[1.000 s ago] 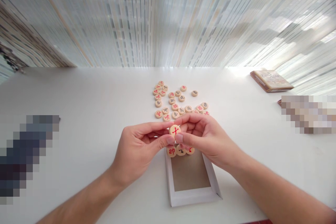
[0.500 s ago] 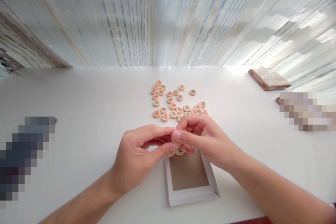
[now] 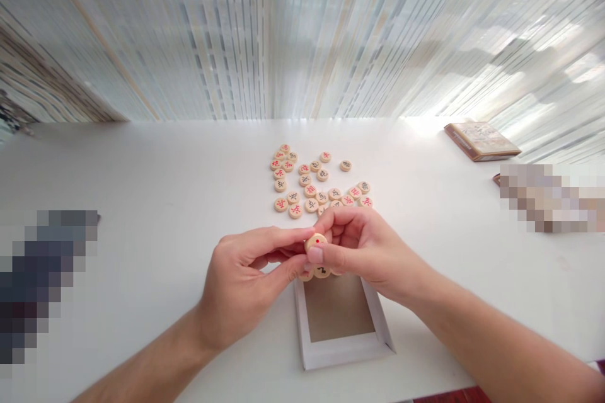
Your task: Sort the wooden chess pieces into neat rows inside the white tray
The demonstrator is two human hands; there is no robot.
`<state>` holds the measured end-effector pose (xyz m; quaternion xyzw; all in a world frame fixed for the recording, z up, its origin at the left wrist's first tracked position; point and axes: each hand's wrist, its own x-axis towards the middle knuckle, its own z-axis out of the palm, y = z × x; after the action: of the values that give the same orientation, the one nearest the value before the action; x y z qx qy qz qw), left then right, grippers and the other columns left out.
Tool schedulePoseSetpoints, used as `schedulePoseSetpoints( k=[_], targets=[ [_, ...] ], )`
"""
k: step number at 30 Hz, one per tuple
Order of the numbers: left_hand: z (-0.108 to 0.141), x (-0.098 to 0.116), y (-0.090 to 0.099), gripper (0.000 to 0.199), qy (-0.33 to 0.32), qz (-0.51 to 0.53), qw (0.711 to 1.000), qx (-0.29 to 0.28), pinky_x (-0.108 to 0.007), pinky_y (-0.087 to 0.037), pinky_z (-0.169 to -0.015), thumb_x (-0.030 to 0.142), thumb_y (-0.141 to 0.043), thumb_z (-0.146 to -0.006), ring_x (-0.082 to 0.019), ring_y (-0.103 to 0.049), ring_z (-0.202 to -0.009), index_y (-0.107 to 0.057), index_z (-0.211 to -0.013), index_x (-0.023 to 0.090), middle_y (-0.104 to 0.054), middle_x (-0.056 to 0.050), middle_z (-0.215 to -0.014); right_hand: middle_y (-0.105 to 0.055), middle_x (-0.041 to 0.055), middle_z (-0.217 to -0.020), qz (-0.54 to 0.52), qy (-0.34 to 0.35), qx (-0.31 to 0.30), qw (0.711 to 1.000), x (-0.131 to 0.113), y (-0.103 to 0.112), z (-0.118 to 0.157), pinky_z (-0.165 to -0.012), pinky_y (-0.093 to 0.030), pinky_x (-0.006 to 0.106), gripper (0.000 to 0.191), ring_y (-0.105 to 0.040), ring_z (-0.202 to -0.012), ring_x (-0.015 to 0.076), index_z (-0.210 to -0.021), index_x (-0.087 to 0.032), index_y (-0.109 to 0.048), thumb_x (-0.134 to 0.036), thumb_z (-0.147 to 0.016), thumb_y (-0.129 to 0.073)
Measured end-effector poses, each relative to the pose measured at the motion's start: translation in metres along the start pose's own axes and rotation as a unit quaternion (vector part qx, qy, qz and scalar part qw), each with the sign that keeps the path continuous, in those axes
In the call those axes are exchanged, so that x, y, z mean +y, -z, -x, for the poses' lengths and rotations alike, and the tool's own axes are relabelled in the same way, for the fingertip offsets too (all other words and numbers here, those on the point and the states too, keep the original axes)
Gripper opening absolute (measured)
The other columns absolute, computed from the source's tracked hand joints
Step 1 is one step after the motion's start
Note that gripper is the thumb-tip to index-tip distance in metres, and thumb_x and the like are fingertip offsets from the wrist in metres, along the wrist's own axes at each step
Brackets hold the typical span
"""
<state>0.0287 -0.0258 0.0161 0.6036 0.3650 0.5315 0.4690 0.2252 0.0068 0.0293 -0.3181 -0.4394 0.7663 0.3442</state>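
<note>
Between the fingertips of both hands is a round wooden Chinese chess piece [image 3: 315,241] with a red mark on its face. My left hand [image 3: 258,277] pinches it from the left, and my right hand [image 3: 362,249] grips it from the right, thumb in front. Just below the fingers lies a shallow white cardboard box [image 3: 309,356] with a brown bottom. Along its far end sit several pieces, among them one with a black character [image 3: 322,269]; my hands partly cover them. Beyond my hands, several loose chess pieces [image 3: 310,191] with red or black characters lie face up.
A flat printed box [image 3: 483,140] lies at the back right of the white table [image 3: 165,182]. Nearer is a blurred-out item [image 3: 548,198], and another blurred dark item [image 3: 51,283] is at the left. A striped curtain [image 3: 246,31] hangs behind the table.
The chess piece between my fingers has tilted or turned, so its face with the red mark now shows. My right thumb has slid slightly lower on it.
</note>
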Motion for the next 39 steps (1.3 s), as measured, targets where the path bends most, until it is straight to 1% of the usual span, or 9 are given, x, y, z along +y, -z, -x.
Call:
schedulePoseSetpoints(
  k=[4, 8, 16, 19, 24, 26, 30, 35, 39],
  targets=[
    [0.001, 0.000, 0.001, 0.047, -0.005, -0.004, 1.000, -0.008, -0.016, -0.070, -0.078, -0.002, -0.081, -0.085, -0.012, -0.083, -0.081, -0.086, -0.114, 0.035, -0.087, 0.006, -0.099, -0.071, -0.0021, -0.062, -0.020, 0.006, -0.006, 1.000, -0.001, -0.002, 0.000, -0.055, -0.051, 0.016, 0.030, -0.067, -0.060, 0.0096, -0.076, -0.015, -0.072, -0.020, -0.070, -0.101],
    [0.003, -0.001, 0.001, 0.046, 0.010, 0.011, 1.000, -0.012, -0.019, -0.071, -0.083, -0.001, -0.081, -0.086, -0.014, -0.084, -0.087, -0.085, -0.116, 0.034, -0.087, 0.005, -0.104, -0.072, -0.0020, -0.063, -0.013, 0.024, -0.005, 1.000, -0.002, -0.004, 0.000, -0.053, -0.051, 0.014, 0.025, -0.065, -0.056, 0.0070, -0.076, -0.015, -0.075, -0.019, -0.073, -0.099],
    [-0.001, 0.001, 0.000, 0.036, 0.044, 0.049, 0.997, 0.031, -0.017, -0.070, -0.081, 0.006, -0.084, -0.087, -0.013, -0.084, -0.084, -0.087, -0.110, 0.033, -0.087, 0.004, -0.100, -0.078, 0.0021, -0.073, 0.050, 0.062, -0.008, 0.997, -0.004, -0.002, 0.002, -0.059, -0.057, 0.015, 0.016, -0.070, -0.063, 0.0090, -0.098, -0.018, -0.086, -0.027, -0.086, -0.092],
    [-0.002, 0.001, 0.003, 0.031, 0.032, 0.037, 0.997, 0.053, -0.014, -0.068, -0.076, 0.007, -0.084, -0.087, -0.012, -0.083, -0.081, -0.088, -0.105, 0.032, -0.087, 0.004, -0.096, -0.081, 0.0030, -0.079, 0.067, 0.085, -0.010, 0.994, -0.003, -0.002, 0.002, -0.062, -0.061, 0.016, 0.018, -0.073, -0.066, 0.0102, -0.105, -0.021, -0.087, -0.029, -0.089, -0.089],
    [-0.003, 0.001, 0.004, 0.024, 0.004, -0.001, 0.998, 0.060, -0.016, -0.069, -0.078, 0.008, -0.081, -0.090, -0.014, -0.083, -0.084, -0.089, -0.103, 0.027, -0.087, 0.001, -0.096, -0.084, 0.0050, -0.087, 0.147, 0.158, 0.034, 0.976, 0.002, -0.003, 0.003, -0.068, -0.066, 0.022, 0.020, -0.078, -0.073, 0.0144, -0.107, -0.021, -0.086, -0.025, -0.088, -0.089],
    [-0.002, 0.002, 0.004, 0.022, -0.005, -0.022, 0.998, 0.062, -0.018, -0.069, -0.080, 0.008, -0.080, -0.091, -0.015, -0.083, -0.085, -0.088, -0.103, 0.025, -0.087, 0.000, -0.098, -0.084, 0.0055, -0.088, 0.202, 0.200, 0.052, 0.957, 0.004, -0.002, 0.003, -0.071, -0.067, 0.025, 0.020, -0.079, -0.078, 0.0171, -0.107, -0.021, -0.086, -0.022, -0.088, -0.088],
    [-0.001, 0.002, 0.002, 0.019, -0.026, -0.069, 0.995, 0.061, -0.021, -0.069, -0.083, 0.010, -0.078, -0.093, -0.016, -0.083, -0.085, -0.087, -0.105, 0.023, -0.087, -0.002, -0.102, -0.083, 0.0052, -0.086, 0.307, 0.295, 0.079, 0.902, 0.007, -0.002, 0.002, -0.071, -0.066, 0.029, 0.013, -0.078, -0.077, 0.0183, -0.104, -0.021, -0.084, -0.015, -0.092, -0.079],
    [0.000, 0.003, 0.003, 0.016, -0.032, -0.086, 0.994, 0.065, -0.022, -0.070, -0.081, 0.013, -0.077, -0.095, -0.016, -0.082, -0.083, -0.085, -0.106, 0.022, -0.087, -0.002, -0.100, -0.080, 0.0061, -0.087, 0.386, 0.416, 0.096, 0.818, 0.007, 0.000, -0.001, -0.064, -0.062, 0.028, 0.018, -0.072, -0.071, 0.0155, -0.106, -0.019, -0.080, -0.009, -0.092, -0.078],
    [0.001, 0.003, 0.003, 0.018, -0.025, -0.083, 0.995, 0.054, -0.015, -0.068, -0.078, 0.012, -0.076, -0.096, -0.012, -0.081, -0.081, -0.084, -0.107, 0.023, -0.087, 0.000, -0.100, -0.080, 0.0087, -0.093, 0.435, 0.484, 0.089, 0.754, 0.006, 0.001, 0.000, -0.065, -0.063, 0.023, 0.026, -0.074, -0.074, 0.0139, -0.111, -0.016, -0.079, 0.001, -0.091, -0.074]
  ],
)
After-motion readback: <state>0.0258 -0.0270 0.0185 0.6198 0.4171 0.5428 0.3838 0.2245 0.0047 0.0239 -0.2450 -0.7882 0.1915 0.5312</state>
